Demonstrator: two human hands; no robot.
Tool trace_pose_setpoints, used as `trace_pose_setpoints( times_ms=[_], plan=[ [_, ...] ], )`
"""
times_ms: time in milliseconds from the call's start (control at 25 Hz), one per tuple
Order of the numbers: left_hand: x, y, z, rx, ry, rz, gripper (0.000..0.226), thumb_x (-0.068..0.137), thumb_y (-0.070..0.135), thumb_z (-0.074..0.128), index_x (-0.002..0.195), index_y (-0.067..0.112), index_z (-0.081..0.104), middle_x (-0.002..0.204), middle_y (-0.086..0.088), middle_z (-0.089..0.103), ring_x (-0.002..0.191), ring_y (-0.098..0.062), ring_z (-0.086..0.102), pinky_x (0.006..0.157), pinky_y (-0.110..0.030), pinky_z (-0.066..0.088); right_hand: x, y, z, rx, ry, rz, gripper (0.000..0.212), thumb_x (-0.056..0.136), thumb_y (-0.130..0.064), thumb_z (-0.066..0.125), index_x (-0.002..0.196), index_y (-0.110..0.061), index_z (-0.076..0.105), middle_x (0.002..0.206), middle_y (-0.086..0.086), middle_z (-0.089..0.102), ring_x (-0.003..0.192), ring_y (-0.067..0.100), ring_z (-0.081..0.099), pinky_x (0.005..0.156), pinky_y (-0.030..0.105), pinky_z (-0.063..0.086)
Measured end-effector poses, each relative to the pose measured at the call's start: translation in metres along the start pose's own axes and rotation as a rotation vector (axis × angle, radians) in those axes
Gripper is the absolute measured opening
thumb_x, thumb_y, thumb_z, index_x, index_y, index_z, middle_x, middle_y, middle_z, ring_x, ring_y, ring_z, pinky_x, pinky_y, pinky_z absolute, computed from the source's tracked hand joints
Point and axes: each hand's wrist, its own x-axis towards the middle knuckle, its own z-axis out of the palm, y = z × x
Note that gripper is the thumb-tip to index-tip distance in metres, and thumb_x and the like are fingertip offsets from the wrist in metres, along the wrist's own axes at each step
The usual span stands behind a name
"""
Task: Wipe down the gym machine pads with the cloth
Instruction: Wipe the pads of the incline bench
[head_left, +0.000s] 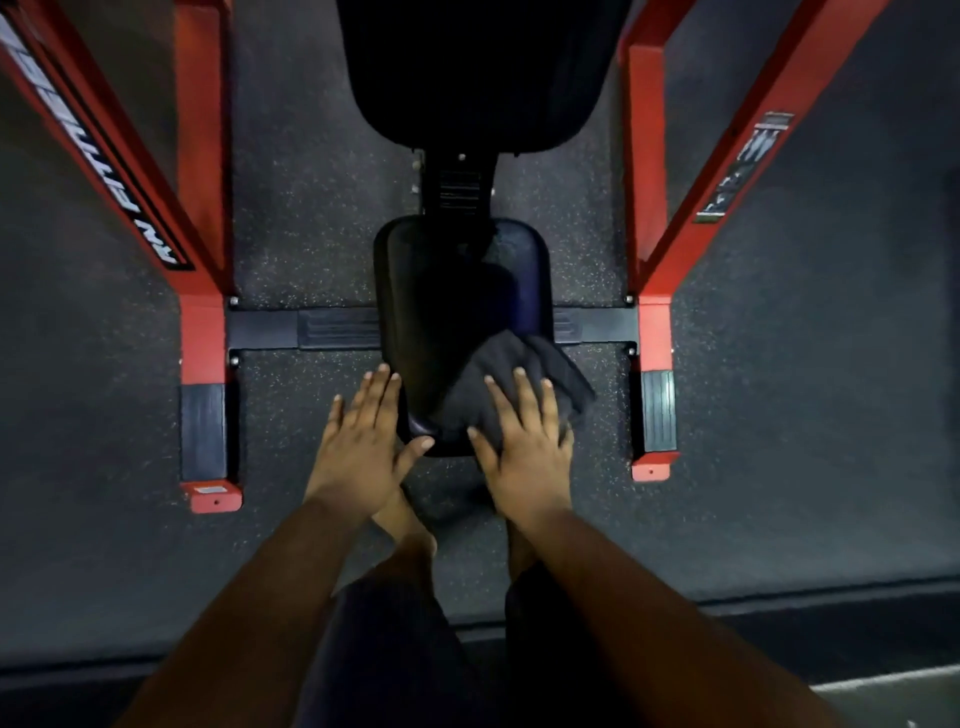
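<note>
Wiping appears underway: the right hand (524, 447), fingers spread flat, presses the dark cloth (514, 379) on the seat pad's (457, 291) near right corner, the left hand (358, 441) spread flat beside it, while the back pad (483, 67) beyond the fingertips seemingly awaits attention.

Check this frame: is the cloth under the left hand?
No, the dark cloth lies under the flat right hand on the seat pad, while the left hand rests bare at the pad's left edge.
</note>
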Motion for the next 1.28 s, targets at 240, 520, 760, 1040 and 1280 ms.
trace_pose_setpoints(
  times_ms=[240, 520, 760, 1040, 1280],
  plan=[
    [0.006, 0.013, -0.041, 0.085, -0.133, 0.050, 0.084, 0.100, 0.064, 0.034, 0.162, 0.018, -0.001, 0.171, -0.004, -0.007, 0.158, -0.022, 0.001, 0.127, -0.046, 0.011, 0.038, 0.018, -0.024, 0.331, 0.045, 0.308, 0.050, 0.101, -0.039, 0.051, 0.149, -0.026, 0.040, 0.146, 0.021, 0.039, 0.121, 0.049, 0.054, 0.100, 0.051, 0.048],
    [-0.033, 0.045, -0.156, 0.080, -0.075, 0.084, 0.088, 0.096, 0.068, 0.042, 0.163, 0.022, 0.005, 0.171, -0.003, 0.002, 0.157, -0.024, 0.006, 0.126, -0.047, 0.014, -0.019, -0.033, -0.116, 0.292, 0.169, 0.203, 0.048, 0.093, -0.035, 0.056, 0.140, -0.026, 0.048, 0.128, 0.018, 0.052, 0.106, 0.046, 0.060, 0.088, 0.049, 0.053],
    [-0.066, 0.076, -0.271, 0.216, 0.053, 0.182, 0.090, 0.094, 0.073, 0.038, 0.163, 0.024, 0.006, 0.171, -0.002, 0.003, 0.157, -0.022, 0.006, 0.126, -0.048, 0.015, -0.042, -0.079, -0.214, 0.430, 0.346, 0.128, 0.044, 0.093, -0.036, 0.060, 0.135, -0.026, 0.053, 0.134, 0.013, 0.051, 0.113, 0.041, 0.058, 0.093, 0.047, 0.050],
    [-0.034, 0.106, -0.402, 0.389, 0.247, 0.319, 0.089, 0.095, 0.073, 0.037, 0.163, 0.025, 0.005, 0.171, -0.002, 0.001, 0.158, -0.020, 0.003, 0.126, -0.046, 0.011, 0.013, -0.118, -0.319, 0.577, 0.634, -0.001, 0.047, 0.094, -0.031, 0.064, 0.139, -0.020, 0.054, 0.143, 0.010, 0.049, 0.123, 0.037, 0.055, 0.099, 0.043, 0.046],
    [0.005, 0.108, -0.524, 0.567, 0.427, 0.369, 0.089, 0.094, 0.073, 0.036, 0.163, 0.025, 0.007, 0.171, -0.002, 0.003, 0.158, -0.020, 0.004, 0.127, -0.048, 0.012, 0.068, -0.165, -0.390, 0.692, 0.791, -0.063, 0.049, 0.095, -0.035, 0.063, 0.140, -0.019, 0.054, 0.145, 0.008, 0.049, 0.130, 0.032, 0.050, 0.108, 0.043, 0.042]
  ],
)
